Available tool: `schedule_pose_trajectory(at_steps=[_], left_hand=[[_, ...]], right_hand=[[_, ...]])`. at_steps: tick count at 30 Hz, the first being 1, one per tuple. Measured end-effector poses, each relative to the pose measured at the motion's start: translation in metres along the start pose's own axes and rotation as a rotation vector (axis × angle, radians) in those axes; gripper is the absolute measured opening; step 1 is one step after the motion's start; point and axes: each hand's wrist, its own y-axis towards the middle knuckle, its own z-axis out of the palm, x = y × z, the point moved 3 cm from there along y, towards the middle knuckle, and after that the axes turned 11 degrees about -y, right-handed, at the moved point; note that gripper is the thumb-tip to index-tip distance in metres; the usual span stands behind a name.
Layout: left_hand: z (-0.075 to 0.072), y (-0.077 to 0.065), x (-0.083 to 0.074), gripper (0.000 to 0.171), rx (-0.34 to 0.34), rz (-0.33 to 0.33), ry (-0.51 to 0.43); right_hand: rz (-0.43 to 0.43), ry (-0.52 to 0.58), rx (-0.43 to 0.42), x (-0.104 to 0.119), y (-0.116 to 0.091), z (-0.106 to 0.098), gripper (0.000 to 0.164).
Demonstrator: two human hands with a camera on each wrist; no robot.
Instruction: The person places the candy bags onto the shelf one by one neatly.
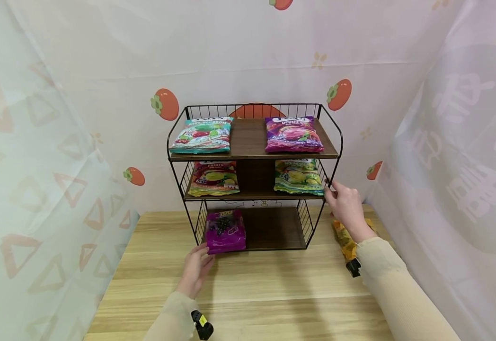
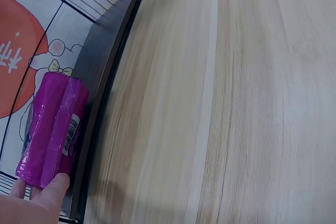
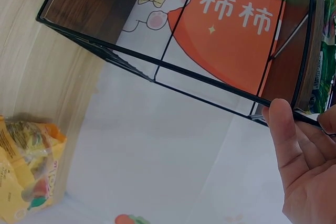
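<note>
A black wire rack [image 1: 253, 157] with three brown shelves stands against the back wall. On the bottom shelf's left side lies a purple candy bag [image 1: 225, 232], its front edge at the shelf's front edge. My left hand [image 1: 197, 267] touches the bag's left end with its fingertips; the left wrist view shows the thumb [image 2: 59, 183] at the bag's lower corner. My right hand [image 1: 345, 203] holds the rack's right frame near the middle shelf. In the right wrist view, the fingers [image 3: 282, 129] lie against the black bar beside a green candy bag [image 3: 325, 66].
A teal candy bag [image 1: 205, 136] and a pink-purple one [image 1: 293, 135] lie on the top shelf. The middle shelf bears a red-yellow bag [image 1: 215, 179] and the green one. A yellow candy bag [image 1: 345, 239] lies on the wooden table [image 1: 265, 289], right of the rack.
</note>
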Motion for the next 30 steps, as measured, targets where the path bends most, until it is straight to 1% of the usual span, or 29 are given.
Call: schedule_pose_trajectory(at_steps=[2,5,9,16,22,27,30], left_hand=[[-0.002,-0.002,-0.002,0.057,-0.007,-0.003,0.031],[-0.006,-0.004,-0.005,0.055,-0.045,0.001,0.09],[-0.01,-0.005,-0.01,0.053,-0.07,0.022,0.133],[-0.014,-0.008,-0.023,0.054,-0.058,0.063,0.185],[-0.013,-0.01,-0.042,0.053,-0.039,0.104,0.27],[-0.006,-0.009,-0.064,0.055,-0.031,0.139,0.354],[-0.001,-0.007,-0.075,0.054,-0.022,0.174,0.403]], right_hand=[[0.0,0.0,0.001,0.0,0.0,0.0,0.031],[0.002,0.002,0.002,0.0,0.0,0.0,0.031],[0.007,0.006,0.002,-0.001,0.0,0.0,0.032],[0.011,0.006,0.006,0.0,0.0,0.0,0.032],[0.008,0.002,0.009,0.002,0.0,0.0,0.033],[0.018,0.003,0.019,0.002,-0.001,0.0,0.034],[0.022,0.004,0.02,0.001,-0.001,-0.001,0.034]])
